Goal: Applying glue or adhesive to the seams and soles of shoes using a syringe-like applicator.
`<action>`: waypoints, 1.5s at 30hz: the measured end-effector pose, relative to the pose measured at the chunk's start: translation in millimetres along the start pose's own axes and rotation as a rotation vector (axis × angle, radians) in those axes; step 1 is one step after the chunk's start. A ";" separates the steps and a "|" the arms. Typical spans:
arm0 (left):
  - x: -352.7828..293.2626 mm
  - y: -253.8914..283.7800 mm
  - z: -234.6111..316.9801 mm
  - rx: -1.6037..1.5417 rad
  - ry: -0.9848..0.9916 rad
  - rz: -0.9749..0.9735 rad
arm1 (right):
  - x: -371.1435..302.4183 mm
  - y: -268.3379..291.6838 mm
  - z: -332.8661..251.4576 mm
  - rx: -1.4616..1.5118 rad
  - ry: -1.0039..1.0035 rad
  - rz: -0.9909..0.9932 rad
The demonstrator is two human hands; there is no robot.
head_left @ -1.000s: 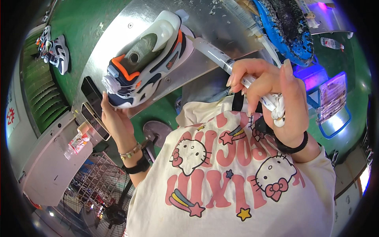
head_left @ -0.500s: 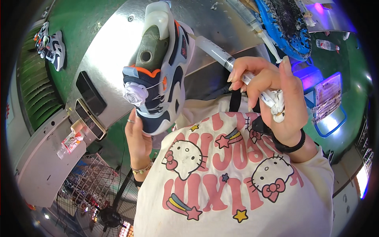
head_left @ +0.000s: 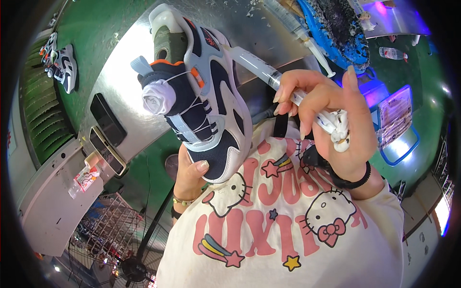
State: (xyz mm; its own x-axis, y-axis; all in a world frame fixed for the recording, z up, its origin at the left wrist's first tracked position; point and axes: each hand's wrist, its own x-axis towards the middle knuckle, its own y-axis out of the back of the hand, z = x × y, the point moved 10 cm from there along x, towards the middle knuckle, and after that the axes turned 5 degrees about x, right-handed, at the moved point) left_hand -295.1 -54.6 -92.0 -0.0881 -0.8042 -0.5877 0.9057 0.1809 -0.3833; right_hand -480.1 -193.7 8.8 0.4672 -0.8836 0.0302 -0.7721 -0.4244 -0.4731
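A navy, grey and white sneaker (head_left: 218,105) with orange accents is held up in front of me, toe toward my body. A dark green form with a hole fills its opening, and a whitish knob-like piece (head_left: 158,97) sits on the tongue. My left hand (head_left: 189,170) grips the toe end from below, thumb on the toe. In my right hand (head_left: 331,110) is a clear syringe (head_left: 259,67), its nozzle at the sneaker's side near the heel. White material covers the syringe's rear end in the palm. Whether the nozzle touches the shoe I cannot tell.
A metal table (head_left: 127,57) lies behind the sneaker. Two phones (head_left: 108,120) rest at its left edge. A second syringe (head_left: 317,53) lies beside a blue tray (head_left: 312,29) with dark residue. More sneakers (head_left: 62,67) stand far left. A fan (head_left: 132,269) is at lower left.
The sneaker has turned and come nearer, its toe shifting right and toward me. My left thumb now shows on the toe. The right hand with the syringe has barely moved.
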 end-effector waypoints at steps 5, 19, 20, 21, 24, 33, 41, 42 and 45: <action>6.2 -21.8 -2.8 -0.109 0.009 -0.084 | -7.2 -3.1 -9.8 0.004 0.012 -0.042; 33.3 -47.9 -24.7 -0.101 0.041 -0.247 | -22.2 -16.0 -33.6 -0.129 -0.003 -0.126; 34.8 -51.4 -22.4 -0.151 0.022 -0.252 | -23.3 -16.3 -36.7 -0.145 -0.005 -0.130; 36.4 -51.7 -23.3 -0.152 0.022 -0.253 | -23.9 -15.5 -40.3 -0.157 -0.004 -0.130; 38.8 -53.5 -30.6 -0.128 0.083 -0.274 | -25.8 -23.2 -50.1 -0.187 -0.019 -0.128; 48.7 -73.6 -40.6 -0.077 0.174 -0.353 | -40.8 -5.3 -55.7 -0.322 -0.173 0.001; 48.6 -75.5 -61.1 0.055 0.413 -0.290 | -53.3 1.2 -66.8 -0.332 -0.204 0.069; 50.0 -79.7 -60.9 0.056 0.418 -0.303 | -54.0 2.0 -70.8 -0.339 -0.204 0.080; 46.0 -79.4 -69.4 -0.117 0.507 -0.281 | -55.3 3.6 -67.8 -0.385 -0.220 0.051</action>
State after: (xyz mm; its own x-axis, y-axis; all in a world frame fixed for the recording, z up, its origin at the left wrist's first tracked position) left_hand -399.8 -66.7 -138.1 -0.5314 -0.4645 -0.7084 0.7696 0.0847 -0.6328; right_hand -537.9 -159.7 65.1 0.4730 -0.8597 -0.1928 -0.8811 -0.4611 -0.1054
